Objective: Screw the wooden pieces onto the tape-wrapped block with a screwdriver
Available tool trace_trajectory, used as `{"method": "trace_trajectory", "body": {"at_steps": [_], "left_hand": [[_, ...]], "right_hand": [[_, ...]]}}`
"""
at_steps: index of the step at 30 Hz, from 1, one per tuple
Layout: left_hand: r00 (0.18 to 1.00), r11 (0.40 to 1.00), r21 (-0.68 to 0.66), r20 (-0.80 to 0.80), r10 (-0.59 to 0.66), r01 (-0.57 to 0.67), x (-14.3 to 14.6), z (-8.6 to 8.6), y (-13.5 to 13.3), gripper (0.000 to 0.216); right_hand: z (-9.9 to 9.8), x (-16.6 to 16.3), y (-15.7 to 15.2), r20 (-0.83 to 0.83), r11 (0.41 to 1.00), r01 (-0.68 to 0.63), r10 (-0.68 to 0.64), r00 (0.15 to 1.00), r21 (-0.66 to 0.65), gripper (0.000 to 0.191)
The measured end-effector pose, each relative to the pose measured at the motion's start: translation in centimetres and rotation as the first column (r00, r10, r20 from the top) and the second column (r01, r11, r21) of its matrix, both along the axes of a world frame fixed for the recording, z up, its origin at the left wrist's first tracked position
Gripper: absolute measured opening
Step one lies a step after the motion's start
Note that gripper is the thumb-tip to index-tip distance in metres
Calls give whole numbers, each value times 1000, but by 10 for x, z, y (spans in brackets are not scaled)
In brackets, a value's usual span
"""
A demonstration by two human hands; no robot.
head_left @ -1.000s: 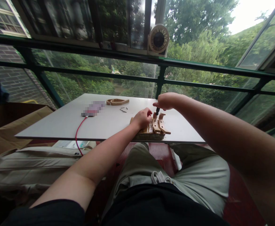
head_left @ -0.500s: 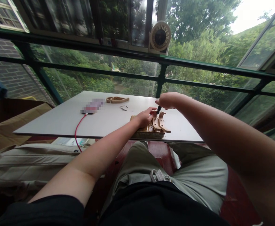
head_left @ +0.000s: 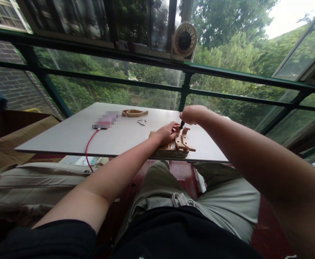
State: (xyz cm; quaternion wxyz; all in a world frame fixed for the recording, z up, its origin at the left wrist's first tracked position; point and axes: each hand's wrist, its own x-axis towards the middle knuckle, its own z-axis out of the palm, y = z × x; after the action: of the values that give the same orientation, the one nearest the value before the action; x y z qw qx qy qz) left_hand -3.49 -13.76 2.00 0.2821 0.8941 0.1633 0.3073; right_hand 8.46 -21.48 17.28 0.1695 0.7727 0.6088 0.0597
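Note:
A wooden model assembly (head_left: 181, 142) of curved light-brown pieces stands at the near edge of the white table (head_left: 73, 135). My left hand (head_left: 167, 132) rests on the left side of the assembly and steadies it. Closed in a fist, my right hand (head_left: 191, 114) grips a small black-tipped screwdriver (head_left: 181, 125) whose tip points down at the top of the upright wooden pieces. My left fingertips reach toward the tool's tip.
On the far side of the table lie a curved wooden part (head_left: 134, 113), a few small dark screws (head_left: 141, 122) and a blurred pink device (head_left: 106, 121) with a red cable (head_left: 88, 149). A cardboard box (head_left: 14, 133) stands left. Green window railing (head_left: 184, 90) runs behind.
My left hand slid right along the assembly, its fingers now nearer the screwdriver tip. My right hand stayed over the upright pieces. The view shifted slightly.

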Motion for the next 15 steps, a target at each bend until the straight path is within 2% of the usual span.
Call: {"method": "trace_trajectory", "body": {"at_steps": [2,4,7,10,12,15], "left_hand": [[1000,1000,-5,3,-5,5,0,0,1,42],[1000,1000,-9,7,-12,12,-1,-1,1,42],[999,1000,-11,24,-25,25,-1,0,1,40],[998,999,-19,37,-44,45,-2,1,0,37],[998,998,-33,38,-55,56,-2,2,-1,37],[998,997,-56,33,-49,51,-2,3,-1,40]], "right_hand": [[-2,1,0,-7,999,15,-14,1000,39,38],[-5,2,-2,-11,1000,-3,3,1000,-7,36],[-13,2,-9,14,990,-137,138,990,-17,34],[-21,1,-20,5,965,-239,240,971,107,43],[-22,2,-26,0,946,-290,293,956,146,47],[-19,6,-31,-51,929,-358,363,930,97,59]]}}
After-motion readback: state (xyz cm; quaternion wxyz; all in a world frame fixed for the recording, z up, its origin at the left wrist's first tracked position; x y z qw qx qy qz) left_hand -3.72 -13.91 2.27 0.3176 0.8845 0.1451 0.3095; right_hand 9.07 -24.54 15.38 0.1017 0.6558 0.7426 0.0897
